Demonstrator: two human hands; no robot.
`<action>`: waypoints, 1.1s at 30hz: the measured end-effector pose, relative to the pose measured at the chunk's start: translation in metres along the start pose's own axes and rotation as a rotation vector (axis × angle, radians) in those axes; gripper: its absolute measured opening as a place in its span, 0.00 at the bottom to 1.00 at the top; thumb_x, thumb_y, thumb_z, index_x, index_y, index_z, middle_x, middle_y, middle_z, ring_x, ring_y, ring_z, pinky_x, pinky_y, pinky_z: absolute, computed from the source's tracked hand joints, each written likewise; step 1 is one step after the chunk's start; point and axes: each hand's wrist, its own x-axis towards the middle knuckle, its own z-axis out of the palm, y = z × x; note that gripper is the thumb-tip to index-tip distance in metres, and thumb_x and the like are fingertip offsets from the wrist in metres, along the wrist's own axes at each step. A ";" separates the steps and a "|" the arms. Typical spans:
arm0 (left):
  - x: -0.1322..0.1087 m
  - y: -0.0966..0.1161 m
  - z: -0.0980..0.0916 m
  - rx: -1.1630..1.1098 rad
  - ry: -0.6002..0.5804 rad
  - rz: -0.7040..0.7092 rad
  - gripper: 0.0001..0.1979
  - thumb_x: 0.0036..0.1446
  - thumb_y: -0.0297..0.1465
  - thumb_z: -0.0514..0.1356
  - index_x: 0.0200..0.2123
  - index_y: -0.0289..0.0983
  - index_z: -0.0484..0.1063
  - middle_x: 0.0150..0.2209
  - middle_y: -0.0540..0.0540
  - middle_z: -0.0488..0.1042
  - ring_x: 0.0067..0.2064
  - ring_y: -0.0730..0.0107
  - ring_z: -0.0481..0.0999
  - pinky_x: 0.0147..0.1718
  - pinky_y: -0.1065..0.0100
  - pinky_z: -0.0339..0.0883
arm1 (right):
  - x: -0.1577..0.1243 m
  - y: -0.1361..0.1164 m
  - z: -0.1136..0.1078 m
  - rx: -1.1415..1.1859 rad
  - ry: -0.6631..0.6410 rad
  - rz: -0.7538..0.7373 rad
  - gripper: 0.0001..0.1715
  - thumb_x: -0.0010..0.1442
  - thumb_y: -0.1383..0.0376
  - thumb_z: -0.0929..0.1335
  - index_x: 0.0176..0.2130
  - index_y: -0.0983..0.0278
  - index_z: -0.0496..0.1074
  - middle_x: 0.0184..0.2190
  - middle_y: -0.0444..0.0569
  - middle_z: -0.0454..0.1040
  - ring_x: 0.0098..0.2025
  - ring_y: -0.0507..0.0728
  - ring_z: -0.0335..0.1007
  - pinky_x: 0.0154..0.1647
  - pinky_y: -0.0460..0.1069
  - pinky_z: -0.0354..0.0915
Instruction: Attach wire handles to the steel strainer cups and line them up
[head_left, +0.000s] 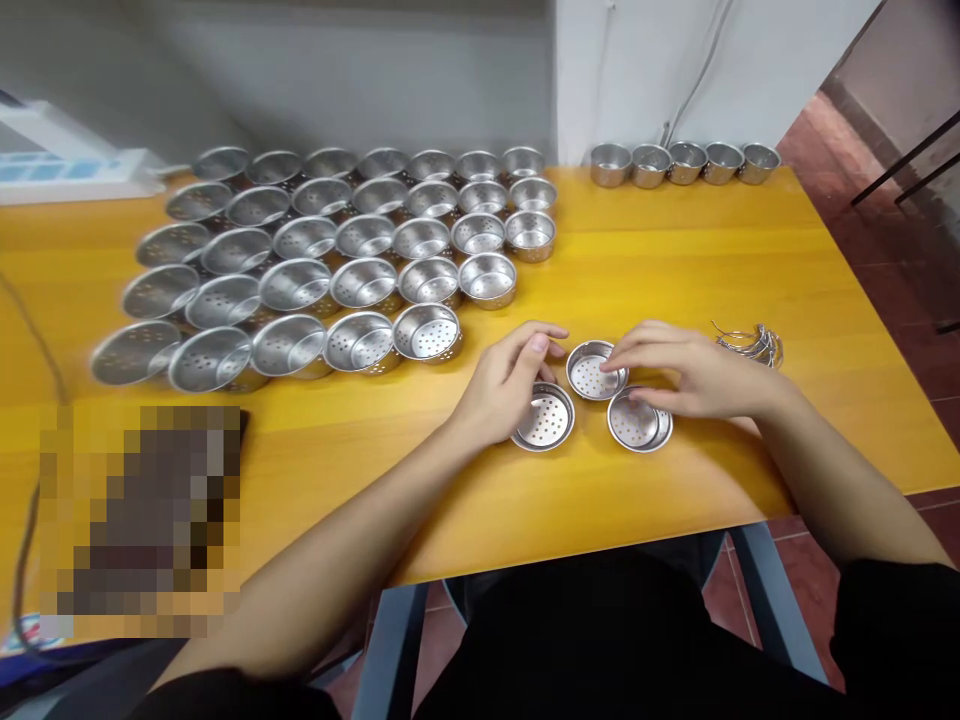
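Three small round metal cups with perforated bottoms sit close together in front of me: a left cup (543,418), a middle cup (589,372) set farther back, and a right cup (634,425). My left hand (506,385) is beside the left cup, fingers loosely extended and apart, overlapping its rim in view. Over the middle and right cups reaches my right hand (686,370), fingers spread, with fingertips at their rims or insides. Whether the fingertips touch the metal I cannot tell. Neither hand visibly holds anything. Behind the right hand lies a bunch of curved metal wires (754,345).
Rows of perforated metal cups (364,285) cover the table's left and back part. Several more metal cups (686,163) line the back right edge by the wall. A pixelated dark object (142,510) lies front left, near a cable (26,560). The yellow table (840,400) ends at right.
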 end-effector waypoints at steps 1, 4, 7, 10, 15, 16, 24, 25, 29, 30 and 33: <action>0.001 -0.001 -0.001 0.001 0.006 -0.010 0.37 0.78 0.64 0.54 0.60 0.37 0.82 0.49 0.40 0.86 0.36 0.67 0.84 0.42 0.62 0.76 | -0.001 0.002 -0.002 0.005 0.032 0.013 0.23 0.77 0.61 0.76 0.68 0.57 0.82 0.61 0.55 0.84 0.63 0.65 0.81 0.68 0.62 0.75; 0.002 0.001 -0.004 0.055 -0.017 -0.016 0.34 0.79 0.61 0.55 0.58 0.37 0.82 0.49 0.40 0.87 0.36 0.68 0.83 0.41 0.63 0.75 | -0.002 0.005 -0.004 0.004 0.072 0.036 0.21 0.77 0.60 0.76 0.66 0.57 0.83 0.60 0.56 0.84 0.62 0.65 0.81 0.68 0.62 0.75; 0.002 0.007 -0.009 0.128 -0.112 -0.024 0.31 0.76 0.58 0.61 0.61 0.37 0.79 0.48 0.40 0.86 0.39 0.65 0.83 0.40 0.63 0.76 | -0.002 0.008 0.000 -0.022 0.041 0.025 0.16 0.79 0.60 0.74 0.62 0.58 0.85 0.59 0.56 0.85 0.63 0.66 0.80 0.68 0.63 0.75; 0.001 0.014 -0.016 0.206 -0.233 -0.048 0.37 0.69 0.55 0.70 0.70 0.37 0.73 0.49 0.40 0.85 0.40 0.63 0.83 0.40 0.61 0.77 | -0.002 0.008 0.004 -0.038 -0.001 0.014 0.14 0.81 0.61 0.72 0.58 0.59 0.87 0.60 0.56 0.84 0.63 0.65 0.81 0.68 0.62 0.75; -0.008 0.022 -0.020 0.445 -0.243 0.069 0.59 0.60 0.57 0.78 0.83 0.41 0.56 0.67 0.31 0.79 0.50 0.53 0.84 0.52 0.48 0.82 | -0.001 0.004 0.011 -0.026 -0.022 0.052 0.12 0.80 0.63 0.71 0.55 0.61 0.87 0.57 0.55 0.83 0.54 0.61 0.84 0.59 0.56 0.77; -0.011 0.025 -0.019 0.502 -0.192 0.152 0.59 0.60 0.57 0.78 0.83 0.41 0.57 0.71 0.30 0.76 0.55 0.49 0.83 0.57 0.45 0.81 | 0.001 0.002 0.013 -0.032 -0.018 0.061 0.12 0.80 0.63 0.71 0.54 0.62 0.87 0.55 0.55 0.84 0.52 0.61 0.84 0.57 0.55 0.77; -0.040 0.048 0.012 0.777 -0.414 0.726 0.11 0.80 0.38 0.65 0.60 0.46 0.80 0.59 0.43 0.88 0.66 0.48 0.82 0.63 0.49 0.74 | 0.015 -0.023 0.044 0.048 0.189 0.233 0.10 0.78 0.62 0.73 0.46 0.63 0.85 0.44 0.53 0.84 0.44 0.59 0.81 0.48 0.53 0.75; -0.041 0.046 0.015 0.779 -0.445 0.713 0.11 0.81 0.35 0.62 0.60 0.46 0.81 0.57 0.44 0.89 0.64 0.50 0.83 0.63 0.49 0.73 | 0.016 -0.025 0.046 0.068 0.192 0.235 0.10 0.78 0.62 0.73 0.47 0.63 0.86 0.44 0.53 0.84 0.45 0.59 0.82 0.49 0.53 0.76; -0.037 0.033 0.014 0.746 -0.516 0.649 0.13 0.81 0.29 0.57 0.55 0.46 0.83 0.50 0.45 0.90 0.53 0.57 0.86 0.65 0.50 0.71 | 0.015 -0.021 0.045 0.166 0.232 0.240 0.11 0.76 0.63 0.73 0.51 0.61 0.87 0.49 0.54 0.85 0.48 0.60 0.85 0.53 0.56 0.80; -0.036 0.032 0.011 0.753 -0.524 0.638 0.13 0.81 0.29 0.58 0.54 0.45 0.83 0.48 0.45 0.90 0.51 0.57 0.86 0.64 0.51 0.72 | 0.015 -0.017 0.043 0.186 0.259 0.254 0.10 0.76 0.63 0.73 0.51 0.61 0.87 0.49 0.54 0.86 0.46 0.60 0.85 0.53 0.56 0.80; -0.032 0.033 0.001 0.830 -0.560 0.611 0.11 0.78 0.28 0.59 0.52 0.43 0.82 0.43 0.45 0.89 0.47 0.57 0.85 0.56 0.54 0.73 | 0.013 -0.006 0.038 0.217 0.347 0.315 0.09 0.73 0.63 0.74 0.49 0.61 0.87 0.48 0.54 0.85 0.44 0.59 0.84 0.51 0.57 0.82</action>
